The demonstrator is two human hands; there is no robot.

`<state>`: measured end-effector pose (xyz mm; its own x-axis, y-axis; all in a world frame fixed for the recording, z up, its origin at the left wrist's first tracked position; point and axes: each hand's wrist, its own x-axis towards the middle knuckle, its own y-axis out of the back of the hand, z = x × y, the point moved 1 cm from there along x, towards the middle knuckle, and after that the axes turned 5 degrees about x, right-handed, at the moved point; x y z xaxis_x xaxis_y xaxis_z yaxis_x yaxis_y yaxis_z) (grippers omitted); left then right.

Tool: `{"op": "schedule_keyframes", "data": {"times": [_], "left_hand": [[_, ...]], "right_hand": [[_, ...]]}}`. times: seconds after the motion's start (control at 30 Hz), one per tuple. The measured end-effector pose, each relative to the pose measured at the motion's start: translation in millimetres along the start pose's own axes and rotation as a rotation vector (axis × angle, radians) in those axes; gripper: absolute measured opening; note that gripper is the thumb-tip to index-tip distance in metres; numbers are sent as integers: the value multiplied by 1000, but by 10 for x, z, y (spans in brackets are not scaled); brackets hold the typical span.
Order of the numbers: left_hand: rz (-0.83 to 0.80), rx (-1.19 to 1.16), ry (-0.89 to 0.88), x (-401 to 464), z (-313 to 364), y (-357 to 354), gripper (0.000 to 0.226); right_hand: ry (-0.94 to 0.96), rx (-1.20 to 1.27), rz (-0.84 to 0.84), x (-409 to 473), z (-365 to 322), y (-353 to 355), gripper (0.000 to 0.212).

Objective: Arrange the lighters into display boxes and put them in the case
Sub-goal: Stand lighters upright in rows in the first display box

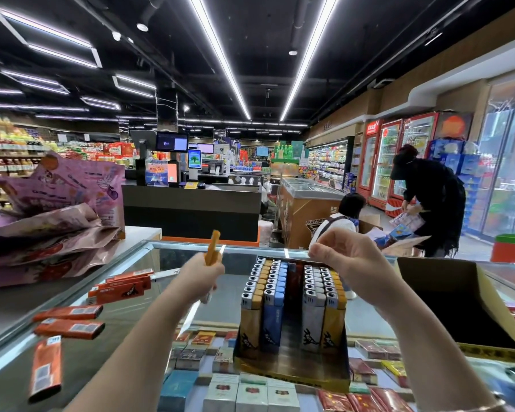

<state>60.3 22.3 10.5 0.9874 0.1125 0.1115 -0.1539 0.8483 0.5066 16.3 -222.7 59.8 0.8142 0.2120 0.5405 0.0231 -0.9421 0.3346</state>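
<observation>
A display box (292,368) stands on the glass counter case (125,310), holding rows of upright lighters (268,292) in yellow, blue, white and yellow; the middle row is an empty gap. My left hand (202,278) is closed around an orange lighter (213,248), held upright just left of the box. My right hand (342,257) hovers over the back right of the box, fingers pinched on its back edge or flap. Several orange lighters (69,325) lie loose on the glass at the left.
An open cardboard carton (488,304) sits at the right. Purple snack bags (57,209) pile up at the left. Cigarette packs (250,394) show under the glass. Beyond the counter are a checkout desk and two people near red fridges.
</observation>
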Motion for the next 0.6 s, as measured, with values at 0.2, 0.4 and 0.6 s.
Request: {"op": "schedule_keyframes", "data": {"times": [0.2, 0.4, 0.6], "left_hand": [[-250, -996, -231, -297, 449, 174, 23], [-358, -1151, -386, -458, 601, -63, 17], [-318, -952, -492, -508, 637, -108, 16]], "right_hand": [[81, 86, -81, -58, -138, -143, 4], [172, 90, -183, -142, -203, -407, 28], [225, 120, -114, -157, -201, -468, 37]]}}
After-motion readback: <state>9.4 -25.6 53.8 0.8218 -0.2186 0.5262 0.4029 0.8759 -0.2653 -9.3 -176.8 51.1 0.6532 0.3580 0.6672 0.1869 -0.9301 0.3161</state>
